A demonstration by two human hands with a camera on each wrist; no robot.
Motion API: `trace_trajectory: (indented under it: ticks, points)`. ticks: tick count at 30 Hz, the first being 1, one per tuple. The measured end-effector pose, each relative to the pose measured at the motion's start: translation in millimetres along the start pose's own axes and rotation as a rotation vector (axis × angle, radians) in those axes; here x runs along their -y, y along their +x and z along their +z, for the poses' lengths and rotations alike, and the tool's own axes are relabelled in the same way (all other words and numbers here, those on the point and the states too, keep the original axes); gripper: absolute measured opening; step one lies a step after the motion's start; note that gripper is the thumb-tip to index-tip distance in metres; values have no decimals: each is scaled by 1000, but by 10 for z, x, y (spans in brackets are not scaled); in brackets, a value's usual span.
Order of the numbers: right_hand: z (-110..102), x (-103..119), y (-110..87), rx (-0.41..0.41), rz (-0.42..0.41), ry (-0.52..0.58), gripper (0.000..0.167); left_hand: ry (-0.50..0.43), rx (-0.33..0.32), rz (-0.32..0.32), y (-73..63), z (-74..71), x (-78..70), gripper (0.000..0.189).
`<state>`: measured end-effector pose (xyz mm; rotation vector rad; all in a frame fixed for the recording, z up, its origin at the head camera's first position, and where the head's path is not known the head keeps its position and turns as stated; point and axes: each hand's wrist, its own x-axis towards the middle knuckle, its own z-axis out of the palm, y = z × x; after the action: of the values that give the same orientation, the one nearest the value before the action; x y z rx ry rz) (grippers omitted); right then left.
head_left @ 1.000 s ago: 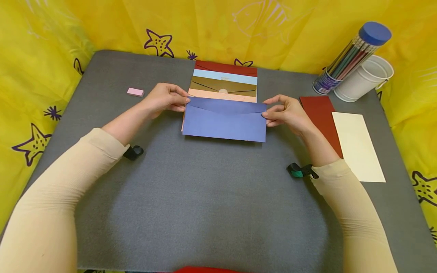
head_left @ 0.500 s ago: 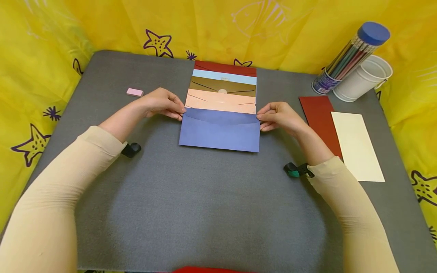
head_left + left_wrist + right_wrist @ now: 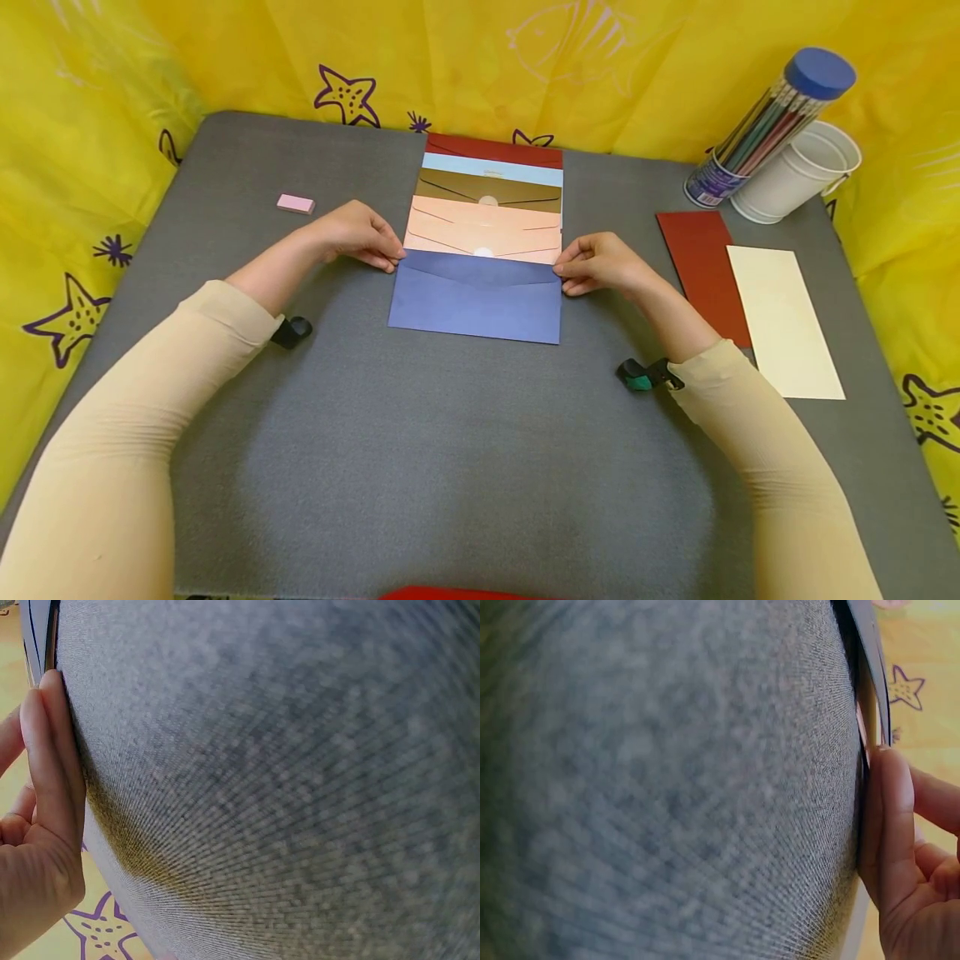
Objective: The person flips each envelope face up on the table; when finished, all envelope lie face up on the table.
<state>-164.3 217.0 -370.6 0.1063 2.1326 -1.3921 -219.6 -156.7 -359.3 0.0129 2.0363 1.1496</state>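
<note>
A blue envelope (image 3: 477,304) lies at the near end of a row of overlapping envelopes. My left hand (image 3: 356,236) pinches its upper left corner, and my right hand (image 3: 600,265) pinches the upper right one. Behind it, partly covered, come a pink envelope (image 3: 450,223) with a round seal, a brown envelope (image 3: 465,187), a light blue envelope (image 3: 457,164) and a red envelope (image 3: 487,148). In the left wrist view the left hand (image 3: 49,795) is close to the grey tabletop. The right wrist view has the right hand (image 3: 904,840) at the envelope's edge.
A pink eraser (image 3: 296,203) sits at the left. On the right lie a dark red envelope (image 3: 697,267) and a cream sheet or envelope (image 3: 787,325). Behind them stand a tube of pencils (image 3: 765,133) and a white bucket (image 3: 795,175) at the table's back right.
Both hands have brought the blue envelope toward the near side and slightly left, lowering it to the table. More of the pink envelope, including its seal, has come into sight.
</note>
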Motion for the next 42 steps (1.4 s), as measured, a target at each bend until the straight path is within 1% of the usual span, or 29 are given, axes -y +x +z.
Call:
trace_trajectory:
  ticks: [6,13,18,24,26,29,34,37,39,42]
  points:
    - [11,6,-1,-22,8,-18,25,44,-30,15,-15,24,-23,19]
    - [25,9,0,-34,-10,-33,24,94,-65,29,-34,43,-24,24]
    - [39,16,-6,-55,-13,-66,22,126,-77,46,-42,55,-18,27]
    - [54,32,-32,-72,-17,-83,25,140,-88,62,-41,67,-13,29]
    - [58,26,-28,-74,-21,-77,25,138,-104,66,-47,72,-17,29]
    - [60,12,-18,-74,-26,-73,24,156,-155,80,-64,90,-43,29]
    - [41,12,-29,-78,-39,-78,25,192,-270,129,-47,149,-138,29]
    - [1,22,-51,-100,-52,-95,25,171,-321,169,7,233,-231,28]
    - [-43,31,-72,-123,-62,-109,25,130,-331,191,50,320,-313,28]
    - [-138,50,-108,-158,-83,-125,27,43,-314,217,115,492,-465,28]
